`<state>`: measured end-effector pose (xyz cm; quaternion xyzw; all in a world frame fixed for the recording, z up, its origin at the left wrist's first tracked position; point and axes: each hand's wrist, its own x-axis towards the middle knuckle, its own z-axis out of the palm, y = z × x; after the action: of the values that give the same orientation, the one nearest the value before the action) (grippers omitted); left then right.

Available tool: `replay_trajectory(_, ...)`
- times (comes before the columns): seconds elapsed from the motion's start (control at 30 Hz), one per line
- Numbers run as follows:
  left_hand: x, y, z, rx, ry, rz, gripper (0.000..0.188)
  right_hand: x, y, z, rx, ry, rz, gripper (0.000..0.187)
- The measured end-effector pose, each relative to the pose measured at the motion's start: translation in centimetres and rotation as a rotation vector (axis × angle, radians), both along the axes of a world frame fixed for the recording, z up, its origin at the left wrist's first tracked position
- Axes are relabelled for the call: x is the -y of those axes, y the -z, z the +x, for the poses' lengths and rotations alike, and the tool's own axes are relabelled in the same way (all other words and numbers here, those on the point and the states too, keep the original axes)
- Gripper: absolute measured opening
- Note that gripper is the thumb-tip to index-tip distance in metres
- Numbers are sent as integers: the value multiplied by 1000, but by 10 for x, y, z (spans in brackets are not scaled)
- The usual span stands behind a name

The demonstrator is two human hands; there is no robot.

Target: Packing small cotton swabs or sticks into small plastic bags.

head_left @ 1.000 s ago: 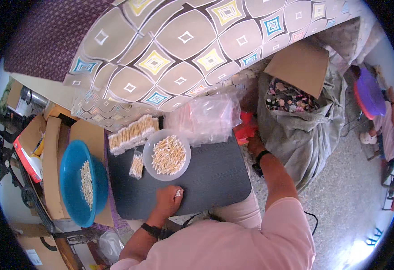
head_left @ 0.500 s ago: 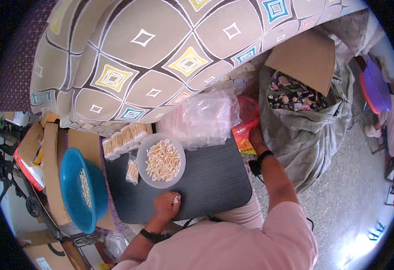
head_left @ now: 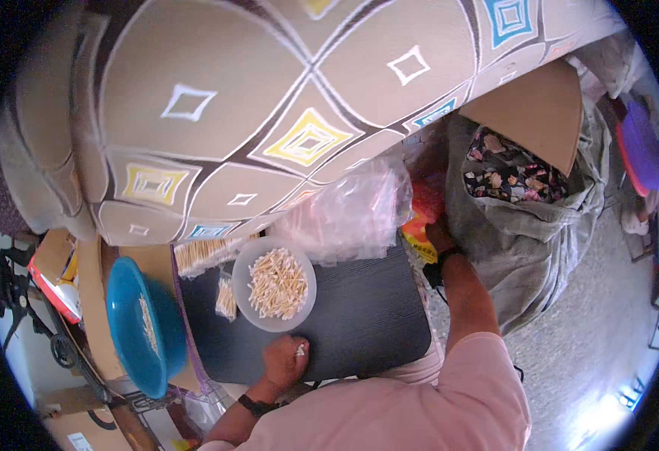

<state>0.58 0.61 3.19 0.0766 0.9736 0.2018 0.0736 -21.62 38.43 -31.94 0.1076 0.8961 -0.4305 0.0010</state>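
1. Left of the round, translucent plastic bowl [head_left: 310, 301]: clear packets [head_left: 206, 257], filled.
2. Inside it: wooden swabs [head_left: 278, 286], loose.
3. Nearside: my left hand [head_left: 283, 362] clenches white-tipped swabs [head_left: 300, 350].
4. Rightward: my right hand [head_left: 440, 239] at red-yellow plastic bag [head_left: 427, 203]; fingers, cannot tell.

The person wears a plain pale-pink shirt [head_left: 389, 415], its loose right sleeve [head_left: 474, 368] ending above the elbow. A black band [head_left: 257, 407] circles the left wrist, another dark band [head_left: 448, 257] the right. The left hand [head_left: 286, 361] and right hand [head_left: 440, 236] are bare. Light beige trousers [head_left: 412, 371] show beyond the near edge of the surface [head_left: 367, 319].
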Motion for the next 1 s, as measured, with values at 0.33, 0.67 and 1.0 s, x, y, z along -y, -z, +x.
replay_trajectory(0.33,11,11,-3,-116,108,199,16,-51,-43,71,248,-171,-305,47)
replay_trajectory(0.67,23,20,4,-186,-177,611,26,2,-298,104,-27,-258,-538,22)
replay_trajectory(1.0,54,20,46,-56,-545,1152,26,101,-365,136,-357,-749,-118,20)
